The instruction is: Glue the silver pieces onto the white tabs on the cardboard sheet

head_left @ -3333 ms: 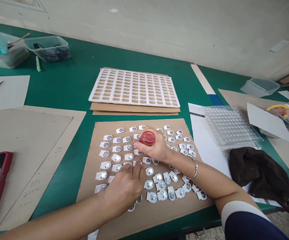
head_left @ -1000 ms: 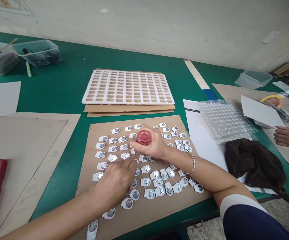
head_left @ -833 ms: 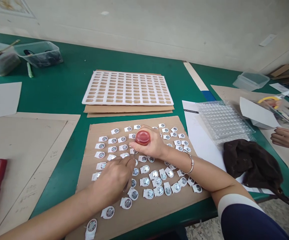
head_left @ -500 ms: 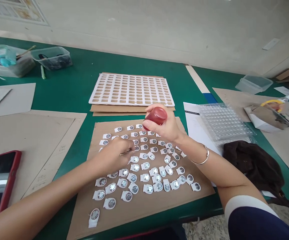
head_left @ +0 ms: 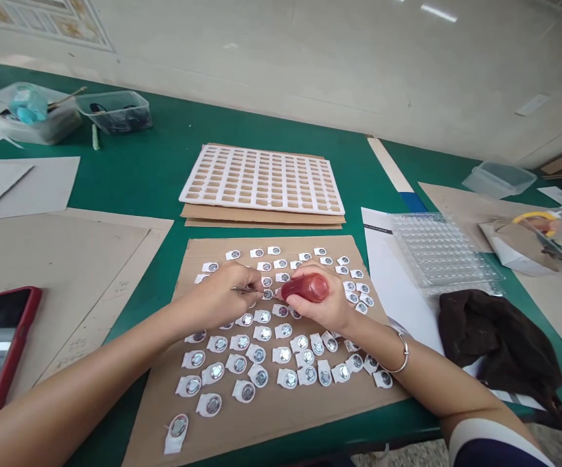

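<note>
My right hand [head_left: 327, 305] is wrapped round a small red squeeze bottle [head_left: 310, 287]. Its narrow end points left, down at the pieces in the middle of the cardboard sheet [head_left: 310, 405]. Close by on the left, my left hand [head_left: 227, 295] is closed on thin metal tweezers [head_left: 242, 289], whose tips I cannot make out. Between the two hands lies a round silver piece on a white tab [head_left: 268, 294]. Many similar white-tabbed discs [head_left: 288, 378] are spread over the cardboard, some hidden under my hands.
Behind the cardboard lies a white grid tray [head_left: 261, 178] on cardboard. Clear plastic blister sheets [head_left: 443, 250] and a dark brown cloth item [head_left: 497, 353] are at right. A red-cased phone [head_left: 3, 350] lies at left. Plastic boxes [head_left: 120, 113] stand at the back left.
My right hand has brought the red bottle down from above the cardboard to beside my left hand. The left hand stays at nearly the same pieces. The view has shifted slightly.
</note>
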A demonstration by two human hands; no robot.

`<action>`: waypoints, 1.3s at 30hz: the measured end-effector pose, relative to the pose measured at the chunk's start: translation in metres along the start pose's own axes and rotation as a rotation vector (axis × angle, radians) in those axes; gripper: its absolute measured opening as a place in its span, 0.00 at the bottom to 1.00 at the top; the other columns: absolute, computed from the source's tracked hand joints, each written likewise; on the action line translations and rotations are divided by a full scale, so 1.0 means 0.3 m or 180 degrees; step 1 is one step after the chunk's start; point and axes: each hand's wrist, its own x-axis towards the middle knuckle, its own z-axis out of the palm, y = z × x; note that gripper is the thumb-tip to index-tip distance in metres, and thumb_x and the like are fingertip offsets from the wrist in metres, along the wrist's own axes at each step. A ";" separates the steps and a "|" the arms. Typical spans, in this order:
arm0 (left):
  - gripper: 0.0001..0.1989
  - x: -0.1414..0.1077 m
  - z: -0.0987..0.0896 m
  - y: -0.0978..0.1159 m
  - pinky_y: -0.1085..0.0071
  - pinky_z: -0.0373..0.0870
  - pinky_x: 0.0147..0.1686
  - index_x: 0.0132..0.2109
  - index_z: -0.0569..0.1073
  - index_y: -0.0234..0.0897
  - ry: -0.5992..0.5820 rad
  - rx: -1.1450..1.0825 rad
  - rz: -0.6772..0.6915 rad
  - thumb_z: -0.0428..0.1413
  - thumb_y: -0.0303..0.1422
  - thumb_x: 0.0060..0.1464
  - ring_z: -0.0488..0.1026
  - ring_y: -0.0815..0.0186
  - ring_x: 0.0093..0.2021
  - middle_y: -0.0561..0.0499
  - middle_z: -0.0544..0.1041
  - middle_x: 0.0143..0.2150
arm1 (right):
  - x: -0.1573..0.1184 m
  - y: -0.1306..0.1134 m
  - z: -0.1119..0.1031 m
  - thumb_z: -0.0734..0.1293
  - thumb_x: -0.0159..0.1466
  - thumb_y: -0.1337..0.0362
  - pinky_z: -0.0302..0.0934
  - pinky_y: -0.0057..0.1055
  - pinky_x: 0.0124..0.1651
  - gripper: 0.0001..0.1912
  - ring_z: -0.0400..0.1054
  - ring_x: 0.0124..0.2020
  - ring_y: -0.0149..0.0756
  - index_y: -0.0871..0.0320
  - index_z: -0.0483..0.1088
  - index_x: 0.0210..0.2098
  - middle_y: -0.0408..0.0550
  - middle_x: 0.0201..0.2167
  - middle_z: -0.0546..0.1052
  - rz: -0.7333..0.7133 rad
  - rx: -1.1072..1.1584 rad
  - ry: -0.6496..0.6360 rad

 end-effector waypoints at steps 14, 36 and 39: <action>0.09 0.005 -0.002 -0.012 0.72 0.62 0.27 0.30 0.73 0.36 -0.0029 -0.0083 -0.0030 0.50 0.33 0.53 0.68 0.69 0.25 0.53 0.73 0.25 | -0.018 0.032 0.026 0.73 0.49 0.61 0.66 0.35 0.37 0.16 0.68 0.32 0.33 0.54 0.69 0.36 0.43 0.31 0.72 -0.0165 -0.0016 0.0070; 0.10 0.007 -0.004 -0.004 0.73 0.60 0.26 0.29 0.72 0.35 -0.0038 -0.0032 0.0092 0.49 0.32 0.54 0.66 0.70 0.25 0.54 0.72 0.23 | -0.013 0.021 0.021 0.72 0.51 0.59 0.67 0.36 0.38 0.15 0.69 0.33 0.34 0.53 0.69 0.36 0.44 0.33 0.73 -0.0030 -0.0093 -0.0052; 0.10 0.009 -0.005 -0.005 0.74 0.60 0.26 0.30 0.72 0.35 -0.0055 -0.0034 0.0096 0.50 0.32 0.54 0.66 0.70 0.24 0.54 0.72 0.24 | -0.010 0.022 0.017 0.72 0.50 0.59 0.66 0.36 0.38 0.14 0.69 0.33 0.35 0.53 0.69 0.35 0.44 0.32 0.73 -0.0003 -0.0163 -0.0038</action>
